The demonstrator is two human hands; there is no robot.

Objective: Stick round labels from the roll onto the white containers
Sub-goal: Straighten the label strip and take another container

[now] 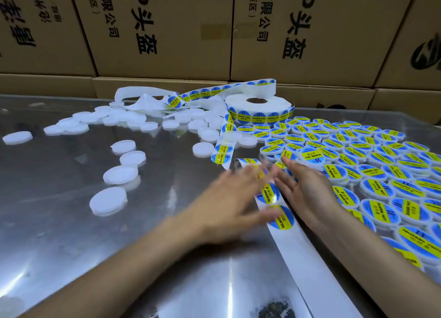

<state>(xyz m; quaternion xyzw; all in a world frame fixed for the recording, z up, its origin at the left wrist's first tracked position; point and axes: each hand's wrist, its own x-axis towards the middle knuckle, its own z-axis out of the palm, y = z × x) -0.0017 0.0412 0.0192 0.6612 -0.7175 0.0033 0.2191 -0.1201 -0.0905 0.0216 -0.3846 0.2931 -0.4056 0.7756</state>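
Cardboard cartons point(167, 31) with black printed characters stacked along the far edge, wall to wall. Reflective metal tabletop point(71, 222) fills the foreground.

Right side of tabletop: dense field of labelled containers point(372, 174), each topped with a blue-and-yellow round label, packed edge to edge. Left and centre: unlabelled white containers point(120, 174), flat round discs, scattered loose, with a thicker cluster at the back left.

Label roll point(259, 109) lies flat near the back centre, just behind the labelled field. Spent white backing paper point(143, 98) heaped to its left. A label strip point(274, 198) runs from the roll down toward the viewer, passing between the two hands, round labels on it at hand level, bare backing nearer the camera.

Left hand point(229, 203) motion-blurred, fingers spread and extended over the strip; holds nothing that can be made out. Right hand point(307, 189) just beside the strip, palm turned inward, fingers straight and relaxed, tips at the near edge of the labelled field.
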